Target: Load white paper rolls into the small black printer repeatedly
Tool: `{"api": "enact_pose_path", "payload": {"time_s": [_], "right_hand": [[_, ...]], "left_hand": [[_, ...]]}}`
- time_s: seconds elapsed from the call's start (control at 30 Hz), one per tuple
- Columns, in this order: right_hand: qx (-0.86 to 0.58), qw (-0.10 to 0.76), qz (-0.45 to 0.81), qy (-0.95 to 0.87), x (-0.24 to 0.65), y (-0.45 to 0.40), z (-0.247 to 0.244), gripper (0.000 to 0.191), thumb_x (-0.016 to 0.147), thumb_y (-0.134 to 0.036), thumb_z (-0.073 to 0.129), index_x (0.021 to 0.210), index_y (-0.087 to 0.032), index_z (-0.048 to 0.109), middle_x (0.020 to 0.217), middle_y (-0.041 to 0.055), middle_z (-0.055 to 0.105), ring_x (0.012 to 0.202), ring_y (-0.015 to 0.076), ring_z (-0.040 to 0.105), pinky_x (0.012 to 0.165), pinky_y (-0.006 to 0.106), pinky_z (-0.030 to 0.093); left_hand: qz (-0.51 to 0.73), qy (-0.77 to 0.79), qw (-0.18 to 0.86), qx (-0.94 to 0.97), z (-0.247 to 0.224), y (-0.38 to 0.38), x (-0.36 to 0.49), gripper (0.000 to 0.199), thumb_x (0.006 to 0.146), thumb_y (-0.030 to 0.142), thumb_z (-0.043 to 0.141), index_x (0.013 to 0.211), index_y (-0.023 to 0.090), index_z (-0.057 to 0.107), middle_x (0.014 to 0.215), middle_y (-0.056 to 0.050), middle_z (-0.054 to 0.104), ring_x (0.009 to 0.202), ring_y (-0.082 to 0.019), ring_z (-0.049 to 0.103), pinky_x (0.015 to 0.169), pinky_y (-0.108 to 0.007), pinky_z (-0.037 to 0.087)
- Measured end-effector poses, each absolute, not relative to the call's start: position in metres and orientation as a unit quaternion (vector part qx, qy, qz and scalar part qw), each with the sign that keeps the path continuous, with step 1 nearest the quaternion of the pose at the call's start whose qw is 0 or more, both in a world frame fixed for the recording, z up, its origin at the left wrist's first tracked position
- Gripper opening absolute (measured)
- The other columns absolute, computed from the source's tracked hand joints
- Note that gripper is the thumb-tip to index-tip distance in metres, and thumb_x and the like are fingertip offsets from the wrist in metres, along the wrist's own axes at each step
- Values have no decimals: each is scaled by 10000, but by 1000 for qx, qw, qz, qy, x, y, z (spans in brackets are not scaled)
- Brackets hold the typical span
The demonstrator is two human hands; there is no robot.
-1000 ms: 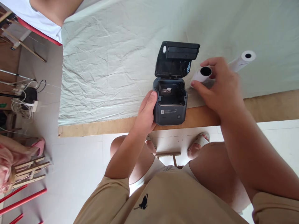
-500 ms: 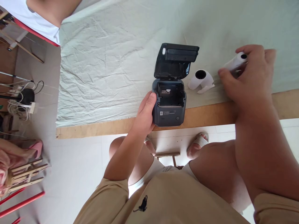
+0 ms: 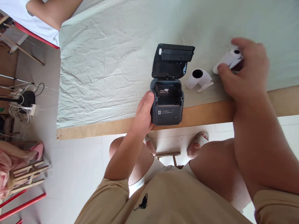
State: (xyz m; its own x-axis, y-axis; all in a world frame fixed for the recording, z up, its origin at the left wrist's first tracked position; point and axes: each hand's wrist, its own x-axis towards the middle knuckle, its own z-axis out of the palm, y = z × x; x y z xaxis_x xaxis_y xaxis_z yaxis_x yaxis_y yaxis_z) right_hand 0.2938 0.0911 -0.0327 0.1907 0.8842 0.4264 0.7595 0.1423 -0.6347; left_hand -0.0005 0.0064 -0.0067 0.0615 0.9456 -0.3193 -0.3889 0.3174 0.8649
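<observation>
My left hand (image 3: 143, 113) grips the left side of a dark grey portable label printer (image 3: 167, 116), its thumb along the edge. The printer's black lid (image 3: 173, 60) stands raised, and the roll bay shows no roll inside. Just right of the printer, a white paper roll (image 3: 192, 81) with a black core rests on the cloth, its torn end curling loose. Farther right is my right hand (image 3: 249, 70), fingers apart around a second white paper roll (image 3: 225, 61). Its thumb is at the roll's near side and its index finger is lifted; the roll's right part is hidden.
A pale green wrinkled cloth (image 3: 105, 62) covers the table, leaving a wooden front edge (image 3: 210, 115) bare. At the top left is another person's arm (image 3: 56, 12). Tangled cables (image 3: 22, 102) and a wooden rack (image 3: 29, 177) stand on the floor at left.
My right hand has loosened around the second roll, its index finger lifting, and the roll now shows more fully, slightly farther left. The printer stays in my left hand with its lid up.
</observation>
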Motion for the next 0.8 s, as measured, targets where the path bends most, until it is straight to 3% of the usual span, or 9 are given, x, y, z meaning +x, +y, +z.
{"api": "enact_pose_path", "payload": {"time_s": [0.1, 0.17, 0.2, 0.3, 0.37, 0.5, 0.7, 0.8], "right_hand": [[-537, 538, 48, -648, 286, 84, -17, 761, 896, -565, 839, 1565, -264, 636, 1409, 181, 664, 1028, 297, 734, 725, 444, 580], [-453, 583, 20, -674, 269, 71, -1, 764, 883, -732, 809, 1491, -289, 676, 1434, 157, 665, 1068, 299, 726, 668, 417, 559], [-438, 579, 20, -688, 258, 63, 8, 713, 905, -726, 794, 1464, -296, 688, 1417, 141, 680, 1060, 290, 730, 671, 409, 571], [-411, 515, 25, -752, 221, 41, 25, 286, 977, -390, 802, 1233, -289, 723, 1157, 63, 804, 924, 227, 775, 739, 390, 602], [-419, 475, -1, -774, 201, 34, 28, 123, 991, -236, 753, 1090, -286, 703, 1034, 16, 842, 839, 204, 776, 757, 387, 585], [-421, 420, 9, -804, 188, 35, 18, 189, 980, -75, 660, 983, -262, 687, 1022, -10, 880, 832, 185, 783, 819, 376, 517], [-383, 449, 35, -806, 186, 33, 17, 228, 954, -59, 655, 844, -259, 655, 934, -23, 845, 897, 206, 762, 817, 397, 474], [-346, 434, 93, -826, 185, 28, 21, 205, 977, -120, 653, 830, -264, 652, 876, -31, 815, 945, 223, 779, 807, 415, 489]], "left_hand": [[506, 466, 662, 297, -7, 7, 0, 583, 955, 833, 736, 999, 252, 720, 1083, -42, 862, 1267, -338, 834, 994, -428, 725], [509, 462, 661, 299, -7, 7, -1, 590, 944, 839, 744, 999, 252, 718, 1050, -34, 858, 1229, -326, 846, 978, -416, 724], [508, 459, 661, 306, -7, 7, -2, 594, 931, 837, 761, 1012, 250, 722, 1041, -32, 857, 1212, -322, 850, 968, -409, 723], [500, 453, 657, 337, -5, 7, -5, 605, 850, 780, 884, 1079, 241, 732, 1008, -34, 855, 1173, -320, 858, 924, -386, 716], [495, 455, 652, 351, -3, 7, -6, 618, 813, 733, 940, 1118, 238, 729, 979, -35, 850, 1145, -319, 864, 857, -363, 706], [487, 459, 651, 358, 0, 6, -7, 600, 838, 708, 933, 1151, 238, 729, 985, -41, 851, 1082, -308, 869, 731, -332, 662], [515, 435, 636, 376, -3, 7, -5, 567, 875, 748, 878, 1104, 245, 750, 1039, -48, 857, 1219, -320, 838, 928, -384, 695], [528, 424, 625, 388, -6, 7, -5, 603, 827, 675, 955, 1213, 275, 720, 1106, -36, 849, 1152, -292, 846, 930, -375, 694]]}}
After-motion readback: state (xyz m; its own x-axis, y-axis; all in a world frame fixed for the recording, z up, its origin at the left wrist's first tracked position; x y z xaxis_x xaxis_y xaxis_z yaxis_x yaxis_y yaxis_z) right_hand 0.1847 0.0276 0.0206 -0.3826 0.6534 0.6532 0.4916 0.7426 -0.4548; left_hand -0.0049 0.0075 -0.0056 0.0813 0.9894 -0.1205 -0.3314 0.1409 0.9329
